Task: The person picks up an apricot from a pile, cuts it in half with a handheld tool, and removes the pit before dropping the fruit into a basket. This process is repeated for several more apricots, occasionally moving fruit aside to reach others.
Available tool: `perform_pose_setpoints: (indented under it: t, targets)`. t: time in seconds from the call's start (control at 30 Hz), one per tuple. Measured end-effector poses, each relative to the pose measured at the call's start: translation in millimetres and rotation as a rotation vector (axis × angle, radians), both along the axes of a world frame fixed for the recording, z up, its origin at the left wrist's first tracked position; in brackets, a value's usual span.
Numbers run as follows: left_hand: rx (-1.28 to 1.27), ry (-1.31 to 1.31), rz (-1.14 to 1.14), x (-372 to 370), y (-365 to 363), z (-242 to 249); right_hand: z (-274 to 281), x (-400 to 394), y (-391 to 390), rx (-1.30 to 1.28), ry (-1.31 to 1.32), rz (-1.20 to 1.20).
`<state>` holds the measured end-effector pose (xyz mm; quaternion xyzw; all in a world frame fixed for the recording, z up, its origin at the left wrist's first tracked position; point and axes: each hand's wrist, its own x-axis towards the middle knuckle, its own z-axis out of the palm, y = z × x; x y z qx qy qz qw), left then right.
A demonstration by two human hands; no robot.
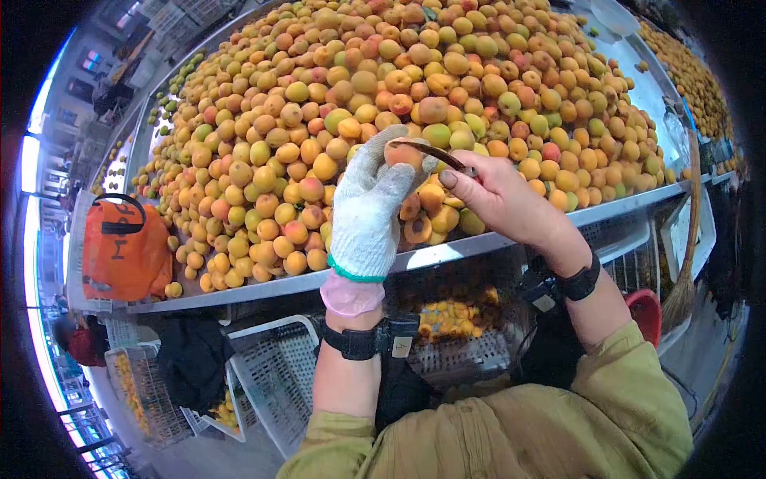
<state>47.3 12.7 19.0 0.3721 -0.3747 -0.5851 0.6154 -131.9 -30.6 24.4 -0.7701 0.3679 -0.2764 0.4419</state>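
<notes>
My left hand [367, 211], in a white knit glove with a green cuff, is closed around an orange apricot [402, 155] and holds it up over the heap. In my bare right hand [507, 199] is a small knife [440, 155] with a thin, curved, dark blade. Its blade lies across the top of the apricot, and my thumb presses near the handle end. Behind and below both hands spreads a large heap of apricots [263, 136], yellow, orange and some greenish. Several cut apricots [417, 229] with dark hollows lie just under my hands, near the table's front.
The table's metal front edge [435, 256] runs below my forearms. Beneath it stands a crate [463, 355] with apricot pieces, beside a white crate [279, 375]. An orange bag [128, 251] sits at the left corner. A broom [685, 291] and a red basin [645, 313] are at right.
</notes>
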Motion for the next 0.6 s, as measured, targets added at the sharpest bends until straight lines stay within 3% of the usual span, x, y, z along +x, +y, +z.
perform_pose_setpoints:
  t: [0.1, 0.13, 0.23, 0.27, 0.3, 0.37, 0.4, 0.5, 0.57, 0.6]
  targets:
    - [0.006, 0.199, 0.05, -13, 5, -7, -9, 14, 13, 0.121, -0.108, -0.067]
    - [0.053, 0.26, 0.121, -21, 7, -4, -15, 23, 20, 0.01, -0.248, -0.119]
    - [-0.01, 0.223, 0.103, -21, 5, -8, -13, 33, 22, -0.026, -0.313, -0.137]
    - [-0.026, 0.19, 0.042, -15, 4, -6, -3, 23, 21, 0.198, -0.18, -0.07]
    - [-0.027, 0.188, 0.042, -17, 4, -5, 7, 20, 21, 0.197, -0.182, -0.07]
    - [0.011, 0.44, 0.089, -25, 7, -4, 14, 18, 21, 0.386, -0.218, 0.026]
    - [-0.058, 0.115, 0.184, -28, 10, -14, 14, 19, 22, 0.45, -0.229, 0.056]
    - [-0.067, -0.03, 0.165, -24, 7, -27, 6, 21, 27, 0.396, -0.352, 0.054]
    - [-0.102, -0.115, 0.119, -17, 9, -19, 12, 9, 16, 0.155, -0.078, 0.062]
    - [-0.035, -0.034, 0.043, -14, 10, -3, 19, 5, 14, 0.225, -0.099, 0.1]
